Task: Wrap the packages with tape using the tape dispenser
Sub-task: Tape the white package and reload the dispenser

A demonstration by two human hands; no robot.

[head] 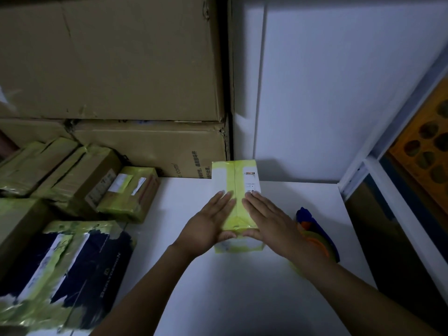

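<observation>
1. First, nearest the camera, two bare forearms reach in from the bottom edge over a white table (pixel 218 299).
2. At the near left, a black parcel (pixel 101 258) lies flat. It is crossed by ragged bands of yellow-green tape and carries a long white label.
3. The left hand (pixel 208 221) rests palm down on the left part of the package's top. Its fingers are straight, together and pointing away, and its thumb lies along the near top edge, so it presses rather than grasps.
4. The right hand (pixel 269 221) mirrors it on the right part, flat and relaxed, with fingers extended and the thumb at the same near edge.
5. The package (pixel 236 183) stands on the table in mid-scene, under and between both hands. It is a white box with a broad strip of yellow tape (pixel 238 212) running down the centre of its top and over the near face.
6. Just right of the package, the tape dispenser (pixel 312 226) lies on the table, blue with orange parts. The right wrist partly hides it, and whether they touch cannot be told.
7. Farther left, several brown boxes (pixel 77 178) banded in the same tape are piled together, with a small box (pixel 131 190) nearest the package.
8. Behind them, large cartons (pixel 109 57) are stacked at the far left beside a white wall (pixel 327 93).
9. At the right edge, an orange panel (pixel 426 141) with dark round spots stands.
</observation>
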